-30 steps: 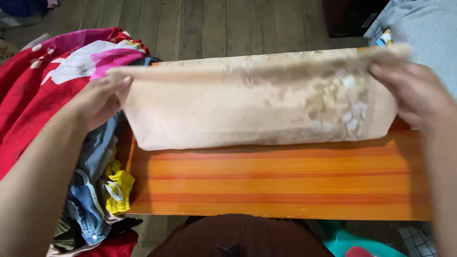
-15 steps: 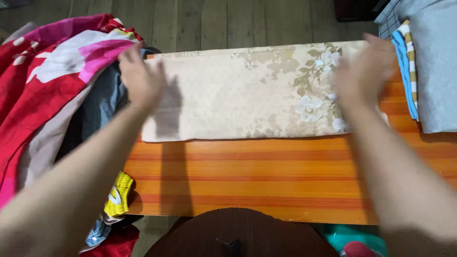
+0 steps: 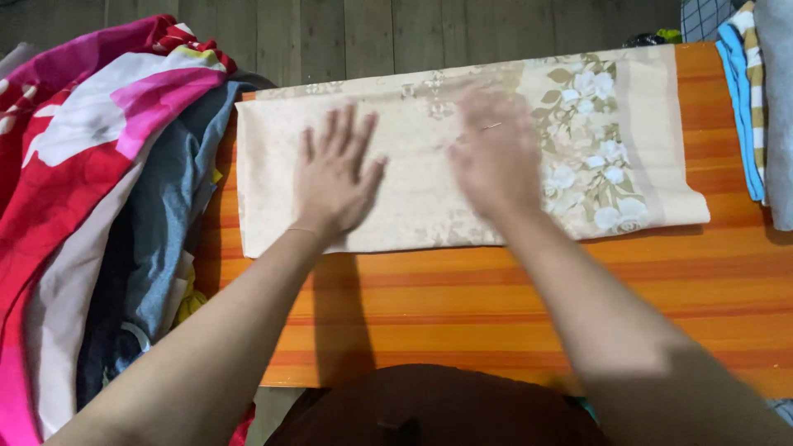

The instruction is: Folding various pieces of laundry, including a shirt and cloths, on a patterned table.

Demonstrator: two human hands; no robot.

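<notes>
- Orange striped table, running across the whole view, wooden plank floor beyond its far edge.
- Heap of clothes on the left, red, pink and white on top, blue denim beneath, spilling against the table's left end.
- Folded beige cloth with white flowers and leaves printed toward its right end, lying flat along the far half of the table, long side left to right.
- Stack of folded fabric at the right end of the table, blue, striped and grey, just beside the cloth's right edge but apart from it.
- Left hand flat on the cloth left of centre, palm down, fingers spread wide, gripping nothing.
- Right hand blurred, resting palm down on the cloth beside the flower print, fingers extended and together, gripping nothing.
</notes>
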